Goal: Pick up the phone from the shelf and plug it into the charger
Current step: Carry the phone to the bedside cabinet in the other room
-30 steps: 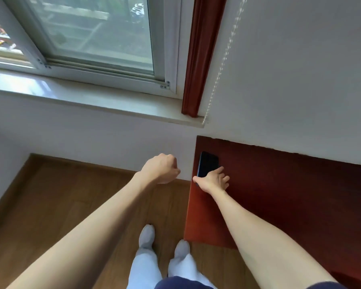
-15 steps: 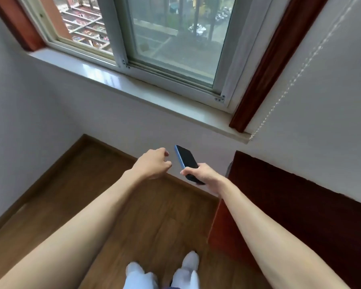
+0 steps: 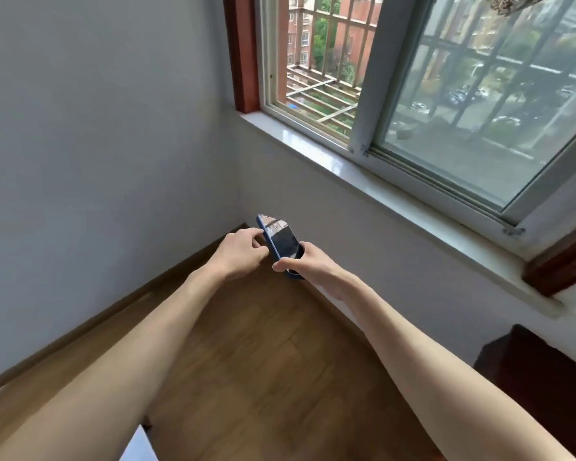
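- The phone (image 3: 281, 242), dark-screened in a blue case, is up in the air in front of the person, over the wooden floor (image 3: 263, 354) near the room corner, tilted with its far end raised and its screen catching a reflection of the window
- The right hand (image 3: 308, 262) grips the phone's near end, thumb laid across the lower edge and fingers wrapped round underneath
- The left hand (image 3: 241, 249) is at the phone's left long edge, fingers loosely curled; its fingertips meet the blue case, though whether they pinch it or only touch cannot be told
- Both bare forearms stretch out from the bottom of the view toward the phone
- A dark red-brown shelf (image 3: 539, 377) sits at the lower right, well apart from the phone
- Above and to the right runs a pale window sill (image 3: 363, 174) under a sliding window (image 3: 463, 94) with bars outside
- Plain grey-white walls (image 3: 97, 144) meet behind the hands, with a brown skirting board along the floor
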`<state>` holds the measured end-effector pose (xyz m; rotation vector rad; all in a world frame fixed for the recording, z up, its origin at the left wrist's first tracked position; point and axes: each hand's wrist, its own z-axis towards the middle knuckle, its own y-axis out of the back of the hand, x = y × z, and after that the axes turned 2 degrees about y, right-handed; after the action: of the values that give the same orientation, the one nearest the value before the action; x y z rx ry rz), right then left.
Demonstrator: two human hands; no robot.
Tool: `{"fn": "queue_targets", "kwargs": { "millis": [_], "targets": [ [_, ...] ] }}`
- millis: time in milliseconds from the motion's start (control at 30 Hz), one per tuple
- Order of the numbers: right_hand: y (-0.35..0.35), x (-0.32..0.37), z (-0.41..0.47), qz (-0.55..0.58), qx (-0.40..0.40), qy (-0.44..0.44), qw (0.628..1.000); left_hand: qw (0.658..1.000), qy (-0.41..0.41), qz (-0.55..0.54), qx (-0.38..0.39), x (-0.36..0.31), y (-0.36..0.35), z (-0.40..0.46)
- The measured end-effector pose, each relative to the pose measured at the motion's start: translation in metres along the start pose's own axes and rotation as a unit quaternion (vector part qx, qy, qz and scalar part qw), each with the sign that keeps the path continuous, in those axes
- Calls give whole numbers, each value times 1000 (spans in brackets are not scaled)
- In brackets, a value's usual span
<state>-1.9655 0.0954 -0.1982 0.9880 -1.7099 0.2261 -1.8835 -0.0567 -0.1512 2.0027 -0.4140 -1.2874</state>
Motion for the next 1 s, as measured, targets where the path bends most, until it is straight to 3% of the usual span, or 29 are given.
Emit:
{"fn": "queue_targets", "kwargs": {
  "millis": [233,400,633,1000],
  "targets": [
    [-99,67,48,-19,78,41,996,988,76,-86,-100,92,81,-2],
    [-145,107,93,-60,131,81,986,949,127,-222,-184,137,123,11],
    [-198,163,190,-105,211,139,962,915,166,-283,-234,186,191,59],
    [-306,291,345,-199,352,225,886,812,266,-362,-372,282,310,135]
  ]
}}
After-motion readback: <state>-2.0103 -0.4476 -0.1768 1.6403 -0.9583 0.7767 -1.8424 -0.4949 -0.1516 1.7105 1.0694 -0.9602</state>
